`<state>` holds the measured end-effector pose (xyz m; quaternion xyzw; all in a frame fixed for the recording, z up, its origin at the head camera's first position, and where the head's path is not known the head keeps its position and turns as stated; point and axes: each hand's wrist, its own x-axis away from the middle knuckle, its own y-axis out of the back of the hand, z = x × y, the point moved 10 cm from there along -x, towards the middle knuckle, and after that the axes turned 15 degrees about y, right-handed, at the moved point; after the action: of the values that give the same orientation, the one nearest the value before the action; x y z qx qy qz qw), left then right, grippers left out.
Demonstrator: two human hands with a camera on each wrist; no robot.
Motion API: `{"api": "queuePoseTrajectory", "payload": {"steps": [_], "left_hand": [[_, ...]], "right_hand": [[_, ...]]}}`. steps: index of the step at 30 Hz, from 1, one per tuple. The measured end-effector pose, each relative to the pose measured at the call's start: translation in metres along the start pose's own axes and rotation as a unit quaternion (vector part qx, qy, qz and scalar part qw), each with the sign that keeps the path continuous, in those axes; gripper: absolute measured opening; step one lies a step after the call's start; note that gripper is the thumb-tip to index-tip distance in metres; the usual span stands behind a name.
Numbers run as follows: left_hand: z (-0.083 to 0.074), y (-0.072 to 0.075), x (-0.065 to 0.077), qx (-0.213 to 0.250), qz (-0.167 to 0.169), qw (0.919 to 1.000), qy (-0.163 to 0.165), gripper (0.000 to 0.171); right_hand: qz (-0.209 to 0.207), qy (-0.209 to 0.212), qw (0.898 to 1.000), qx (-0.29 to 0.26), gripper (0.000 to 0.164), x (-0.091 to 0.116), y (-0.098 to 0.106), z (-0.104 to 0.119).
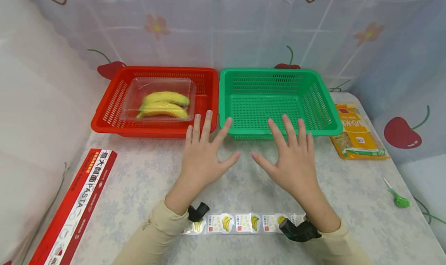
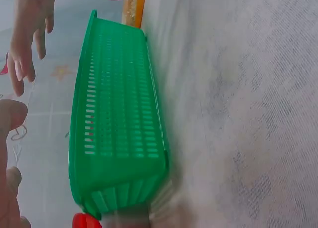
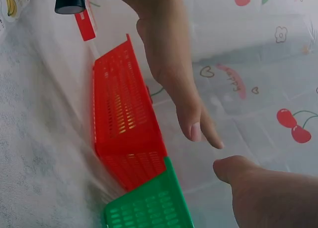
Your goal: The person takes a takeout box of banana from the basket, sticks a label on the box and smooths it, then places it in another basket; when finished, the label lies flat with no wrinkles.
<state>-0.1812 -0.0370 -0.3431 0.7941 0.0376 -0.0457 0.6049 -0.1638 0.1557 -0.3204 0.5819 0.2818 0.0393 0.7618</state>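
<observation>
Both hands hover over the table with fingers spread, holding nothing. My left hand [image 1: 203, 156] is just in front of the red basket [image 1: 153, 134], its fingertips near the front rim. In front of the green basket [image 1: 278, 131] is my right hand [image 1: 294, 160], palm down. A clear plastic box [image 1: 130, 102] with bananas [image 1: 163, 104] in it lies in the red basket. The green basket holds nothing that I can see. On the table between the wrists runs a strip of banana stickers [image 1: 226, 223], partly hidden by the right wrist.
A long red pasta box [image 1: 74, 207] lies at the left. To the right are a yellow food packet [image 1: 360, 133] and a green lollipop [image 1: 398, 198]. Behind the baskets hangs a printed curtain [image 1: 244, 29].
</observation>
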Motion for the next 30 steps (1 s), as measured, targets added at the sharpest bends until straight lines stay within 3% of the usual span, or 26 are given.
{"api": "queuePoseTrajectory", "payload": {"steps": [5, 11, 22, 30], "left_hand": [[0.021, 0.002, -0.003, 0.016, 0.009, 0.9997, 0.014, 0.091], [0.062, 0.016, -0.011, 0.046, 0.003, 0.9978, 0.048, 0.094], [0.161, 0.054, -0.019, 0.057, 0.0, 0.9876, 0.146, 0.104], [0.241, 0.057, -0.04, 0.075, 0.017, 0.9722, 0.221, 0.112]], "right_hand": [[-0.009, 0.012, 1.0, -0.022, 0.09, -0.004, -0.003, 0.002], [-0.026, 0.037, 0.997, -0.068, 0.086, -0.016, -0.007, 0.004], [-0.022, 0.072, 0.974, -0.213, 0.077, -0.059, -0.03, 0.028], [0.016, 0.079, 0.957, -0.277, 0.077, -0.109, -0.06, 0.063]]}}
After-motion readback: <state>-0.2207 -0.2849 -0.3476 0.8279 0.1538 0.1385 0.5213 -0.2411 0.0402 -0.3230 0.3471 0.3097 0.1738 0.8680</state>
